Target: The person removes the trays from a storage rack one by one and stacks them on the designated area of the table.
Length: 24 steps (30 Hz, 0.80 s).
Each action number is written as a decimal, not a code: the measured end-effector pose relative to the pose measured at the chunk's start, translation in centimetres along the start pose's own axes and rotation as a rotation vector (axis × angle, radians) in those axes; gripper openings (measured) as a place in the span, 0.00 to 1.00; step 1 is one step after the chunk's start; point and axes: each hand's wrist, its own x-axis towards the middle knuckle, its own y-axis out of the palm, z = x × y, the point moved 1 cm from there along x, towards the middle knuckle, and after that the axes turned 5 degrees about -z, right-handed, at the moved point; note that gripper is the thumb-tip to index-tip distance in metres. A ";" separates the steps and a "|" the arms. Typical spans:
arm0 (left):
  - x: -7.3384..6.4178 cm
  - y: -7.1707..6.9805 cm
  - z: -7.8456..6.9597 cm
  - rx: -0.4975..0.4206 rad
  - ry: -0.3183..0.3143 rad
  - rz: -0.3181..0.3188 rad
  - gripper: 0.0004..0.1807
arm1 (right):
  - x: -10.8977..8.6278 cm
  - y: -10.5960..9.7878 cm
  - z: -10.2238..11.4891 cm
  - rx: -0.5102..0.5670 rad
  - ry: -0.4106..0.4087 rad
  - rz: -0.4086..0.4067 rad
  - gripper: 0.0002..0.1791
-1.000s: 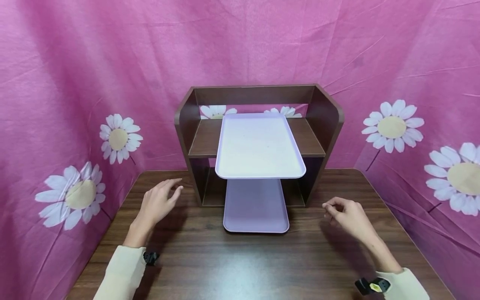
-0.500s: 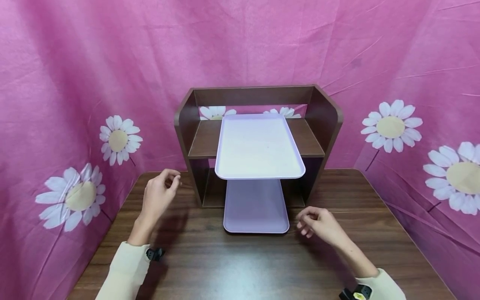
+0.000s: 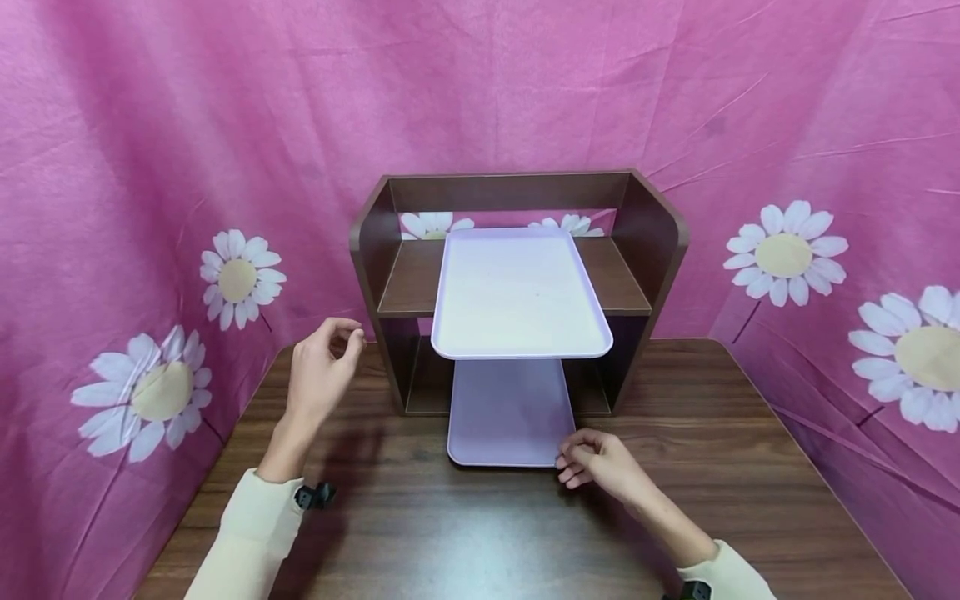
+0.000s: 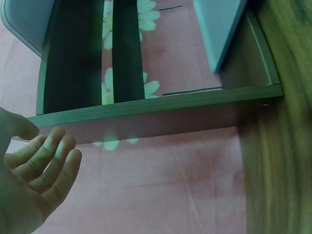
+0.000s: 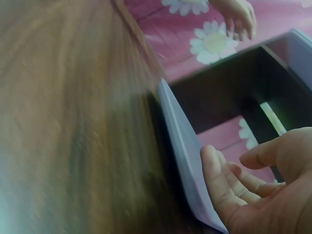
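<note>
A lower purple tray [image 3: 506, 417] lies in the bottom compartment of a brown shelf [image 3: 651, 242], its front part sticking out over the table. My right hand [image 3: 603, 467] is at this tray's front right corner. In the right wrist view its fingers [image 5: 219, 187] are bent right by the tray's rim [image 5: 183, 151], the thumb apart from them. An upper pale purple tray [image 3: 521, 292] rests on the middle board and juts forward above the lower one. My left hand [image 3: 321, 371] hovers left of the shelf, fingers loosely bent, holding nothing.
The wooden table [image 3: 420, 517] carries the shelf near its back edge. A pink cloth [image 3: 510, 92] with white daisies hangs behind and on both sides. The upper tray's overhanging front edge covers part of the lower tray from above.
My right hand has moved left from the table's right side to the lower tray's front right corner. My left hand has risen slightly and its fingers have bent more. Both trays stay put.
</note>
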 end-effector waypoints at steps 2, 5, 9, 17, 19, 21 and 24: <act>0.3 0.0 -0.3 0.001 -0.006 0.012 0.06 | -0.1 0.6 -0.3 0.012 0.011 0.012 0.17; 0.6 0.1 -0.7 -0.012 -0.018 0.048 0.11 | -0.2 1.5 -0.8 0.045 0.037 0.025 0.17; 0.9 0.3 -0.9 -0.051 -0.050 0.105 0.20 | -0.4 2.5 -1.6 0.101 0.061 0.030 0.17; 1.5 1.4 -0.9 -0.118 -0.125 0.191 0.34 | -0.9 3.9 -2.3 0.206 0.113 0.029 0.22; 1.6 1.7 -0.9 -0.142 -0.139 0.206 0.36 | -1.1 4.1 -2.3 0.231 0.128 0.034 0.24; 1.7 2.0 -1.0 -0.184 -0.154 0.212 0.37 | -1.3 4.3 -2.4 0.259 0.137 0.054 0.25; 1.8 2.4 -1.3 -0.248 -0.175 0.210 0.37 | -1.4 4.5 -2.7 0.298 0.159 0.079 0.26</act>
